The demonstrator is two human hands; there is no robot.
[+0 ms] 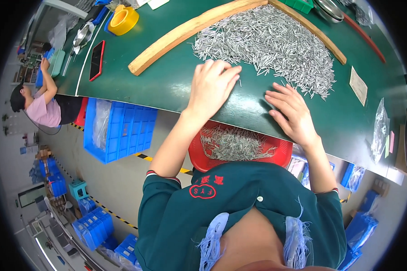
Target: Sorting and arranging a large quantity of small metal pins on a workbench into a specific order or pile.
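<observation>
A wide heap of small silvery metal pins (276, 40) is spread over the green tabletop (167, 86). At the heap's near left edge is my left hand (212, 86), fingers slightly bent and a little apart, with nothing visible in them. A single loose pin (240, 83) lies just beside its fingertips. My right hand (291, 110) hovers over or rests on the table at the heap's near right edge, fingers spread and nothing held. Below the table's front edge, a red basket (194, 151) contains more pins (235, 143) in front of my body.
Two wooden strips (167, 44) (314, 30) border the heap at the back. A phone (96, 61) and yellow tape rolls (123, 20) lie to the left. A paper card (358, 86) and plastic bag (380, 131) lie right. A blue crate (122, 128) stands below; a co-worker (43, 108) sits far left.
</observation>
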